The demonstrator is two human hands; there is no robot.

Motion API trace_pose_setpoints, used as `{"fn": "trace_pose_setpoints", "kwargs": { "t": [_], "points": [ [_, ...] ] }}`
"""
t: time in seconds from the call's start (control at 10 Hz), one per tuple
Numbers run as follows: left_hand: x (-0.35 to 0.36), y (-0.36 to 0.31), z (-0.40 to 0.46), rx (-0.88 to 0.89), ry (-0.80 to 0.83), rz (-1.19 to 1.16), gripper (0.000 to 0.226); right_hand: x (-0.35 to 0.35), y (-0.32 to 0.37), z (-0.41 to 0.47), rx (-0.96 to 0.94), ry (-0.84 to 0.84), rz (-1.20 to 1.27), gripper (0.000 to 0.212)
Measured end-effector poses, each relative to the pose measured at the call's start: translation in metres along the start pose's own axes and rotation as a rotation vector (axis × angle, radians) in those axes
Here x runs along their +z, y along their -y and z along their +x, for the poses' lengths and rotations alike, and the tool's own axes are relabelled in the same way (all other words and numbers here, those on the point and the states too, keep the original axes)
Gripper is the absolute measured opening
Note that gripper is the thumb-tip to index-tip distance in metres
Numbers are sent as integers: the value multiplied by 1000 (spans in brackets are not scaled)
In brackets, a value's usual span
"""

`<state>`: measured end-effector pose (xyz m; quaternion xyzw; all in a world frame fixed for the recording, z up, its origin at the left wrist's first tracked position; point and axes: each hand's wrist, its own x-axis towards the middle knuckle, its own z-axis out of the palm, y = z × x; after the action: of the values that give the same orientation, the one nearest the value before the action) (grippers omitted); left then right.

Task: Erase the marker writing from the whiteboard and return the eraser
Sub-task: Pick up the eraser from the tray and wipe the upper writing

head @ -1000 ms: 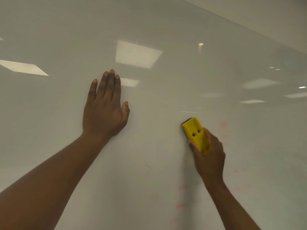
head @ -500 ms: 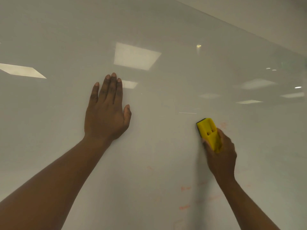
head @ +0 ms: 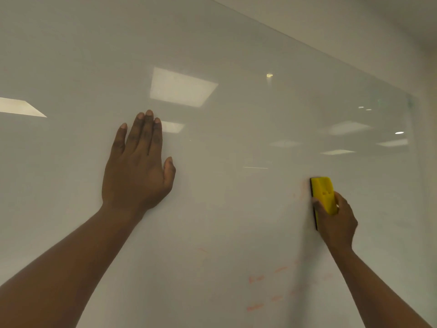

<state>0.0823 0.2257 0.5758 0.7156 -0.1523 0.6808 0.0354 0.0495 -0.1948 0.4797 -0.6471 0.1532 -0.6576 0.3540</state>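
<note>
The whiteboard [head: 236, 55] is largely clean across its upper and left areas, where only reflections of ceiling lights show. Erasing is judged to be well advanced but not complete. Faint red marker residue [head: 256, 279] remains in the lower middle of the board, below and to the left of the eraser, and a pale red smudge [head: 301, 192] lies just beside the eraser's left edge. The right hand [head: 337, 223] is closed around the yellow eraser [head: 322, 194], gripping its lower half and pressing its dark felt face against the board. The left hand [head: 137, 171] holds nothing; it lies flat on the board with fingers extended and close together, well apart from the eraser. Remaining work: wipe the lower residue and the smudge, then return the eraser. Its storage place is not in view.
</note>
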Motion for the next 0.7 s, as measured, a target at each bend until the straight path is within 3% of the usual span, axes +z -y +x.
{"fn": "trace_pose_setpoints", "kwargs": {
  "t": [0.1,0.2,0.3,0.5,0.7],
  "points": [
    [-1,0,0,7,1,-8,74,9,20,-1,-77,21,38,61],
    [-1,1,0,6,-2,-3,74,9,22,-31,-216,72,2,65],
    [-1,0,0,6,-3,-1,74,0,-2,-51,-250,102,-47,61],
    [0,-1,0,0,-10,4,74,1,2,-4,-32,-19,59,63],
    [0,-2,0,-2,3,16,74,19,42,-26,-229,38,105,58]
  ]
}}
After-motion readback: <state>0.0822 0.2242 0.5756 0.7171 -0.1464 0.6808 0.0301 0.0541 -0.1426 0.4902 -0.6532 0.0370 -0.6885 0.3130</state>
